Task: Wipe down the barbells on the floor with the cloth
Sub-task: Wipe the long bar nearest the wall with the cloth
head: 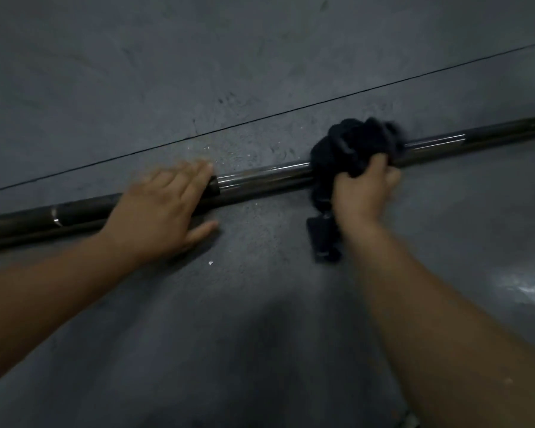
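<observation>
With the barbell (260,177) laid diagonally across mid-frame and steadied by the flat, straight-fingered left hand (161,211), the cloth (352,146) clenched in the right hand (365,189), right of centre, is best wrapped round the shaft and drawn along it.

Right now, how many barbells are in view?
1. The barbell lies across the floor, under the left hand and the cloth the right hand grips. Others may be off-frame.

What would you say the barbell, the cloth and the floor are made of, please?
The barbell looks like steel, polished or chromed: bright streaks run along it. The cloth is soft dark fabric, matte, bunched into folds. The floor seems sealed concrete or rubber, dull grey and scuffed.
</observation>
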Demonstrator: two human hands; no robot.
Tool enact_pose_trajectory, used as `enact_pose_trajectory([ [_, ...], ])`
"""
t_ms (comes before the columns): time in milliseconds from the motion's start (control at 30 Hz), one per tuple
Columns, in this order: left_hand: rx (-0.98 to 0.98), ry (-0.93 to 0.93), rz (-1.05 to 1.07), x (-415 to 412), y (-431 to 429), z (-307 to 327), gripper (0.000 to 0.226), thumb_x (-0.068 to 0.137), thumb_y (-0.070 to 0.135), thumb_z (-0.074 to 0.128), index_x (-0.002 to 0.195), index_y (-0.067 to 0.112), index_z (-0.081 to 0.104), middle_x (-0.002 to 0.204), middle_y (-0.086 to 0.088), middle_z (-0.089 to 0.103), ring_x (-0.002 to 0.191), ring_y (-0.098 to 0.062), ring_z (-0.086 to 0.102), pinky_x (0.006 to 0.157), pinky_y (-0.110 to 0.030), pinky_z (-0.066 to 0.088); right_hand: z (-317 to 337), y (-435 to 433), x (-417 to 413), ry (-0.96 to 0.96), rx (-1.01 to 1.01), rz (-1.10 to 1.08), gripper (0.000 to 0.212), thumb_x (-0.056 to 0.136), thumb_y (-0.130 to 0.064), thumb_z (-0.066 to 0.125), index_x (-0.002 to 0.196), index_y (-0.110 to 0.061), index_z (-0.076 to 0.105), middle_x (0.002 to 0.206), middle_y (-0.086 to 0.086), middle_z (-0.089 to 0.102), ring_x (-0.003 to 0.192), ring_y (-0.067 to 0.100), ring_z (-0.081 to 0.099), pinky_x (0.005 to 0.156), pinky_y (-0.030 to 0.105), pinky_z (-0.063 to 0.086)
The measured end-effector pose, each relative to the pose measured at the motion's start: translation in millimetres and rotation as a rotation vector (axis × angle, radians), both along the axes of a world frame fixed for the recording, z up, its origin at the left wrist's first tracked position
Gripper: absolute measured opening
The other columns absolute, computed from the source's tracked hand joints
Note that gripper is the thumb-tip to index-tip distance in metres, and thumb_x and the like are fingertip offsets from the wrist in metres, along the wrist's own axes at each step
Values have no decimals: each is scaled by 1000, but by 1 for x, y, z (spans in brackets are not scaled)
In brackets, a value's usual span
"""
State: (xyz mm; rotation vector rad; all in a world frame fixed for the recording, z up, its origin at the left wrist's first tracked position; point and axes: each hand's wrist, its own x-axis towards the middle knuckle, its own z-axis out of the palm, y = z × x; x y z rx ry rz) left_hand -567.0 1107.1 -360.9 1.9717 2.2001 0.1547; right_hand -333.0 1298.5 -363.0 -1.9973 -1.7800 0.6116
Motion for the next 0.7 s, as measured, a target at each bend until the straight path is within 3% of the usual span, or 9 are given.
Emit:
enact_pose_trajectory([
  [100,-47,34,36,-3,9,0,84,86,65,49,148,11,33,141,-14,52,127,-31,51,99,-45,45,-6,-63,-49,63,-32,216,39,71,-26,60,108,-13,61,128,13,36,107,41,52,103,43,45],
  [200,-73,-13,38,-15,25,8,83,80,61,60,145,16,33,133,-12,57,116,-32,57,88,-45,50,8,-86,-42,57,-92,584,31,75,-22,71,104,-16,63,123,5,39,105,29,55,95,34,49],
  [267,-80,-20,40,-23,26,5,86,79,63,59,147,19,30,144,-9,48,125,-30,52,94,-46,48,16,-49,-20,89,15,456,37,75,-12,70,111,-18,64,119,6,42,102,24,56,91,21,43],
  [333,-91,-4,59,-25,26,1,90,79,64,58,151,19,27,156,-4,35,134,-27,45,102,-46,44,21,5,-2,97,67,98,53,78,-13,68,130,-19,58,126,12,42,108,27,55,95,16,38],
  [433,-93,7,77,-20,25,-1,89,80,64,52,152,18,28,157,-3,33,134,-25,47,100,-45,45,22,20,-34,249,-72,-159,77,75,-43,68,147,-28,43,146,18,31,127,33,49,111,31,37],
  [500,-86,-9,88,-16,21,2,89,77,62,48,151,15,31,155,-7,36,132,-28,48,101,-45,45,17,-18,-77,214,-82,-94,64,76,-43,73,135,-30,52,146,17,28,117,35,52,104,27,39],
  [600,-121,-21,83,-9,11,6,89,74,59,44,147,10,36,149,-15,43,126,-35,52,95,-48,49,19,-84,-90,282,-199,183,35,79,-23,75,106,-32,56,125,7,38,79,10,53,74,8,36],
  [667,-130,-52,76,2,2,10,91,72,58,43,147,8,35,149,-18,41,127,-36,50,96,-50,49,34,-82,-51,282,-196,481,30,74,-16,75,94,-31,60,111,3,55,77,4,58,74,9,41],
  [700,-129,-65,71,9,-3,11,92,73,58,43,149,7,33,152,-17,37,132,-35,46,101,-49,45,45,-64,-26,252,-132,501,28,71,-13,74,90,-29,62,101,0,63,78,1,62,76,14,46],
])
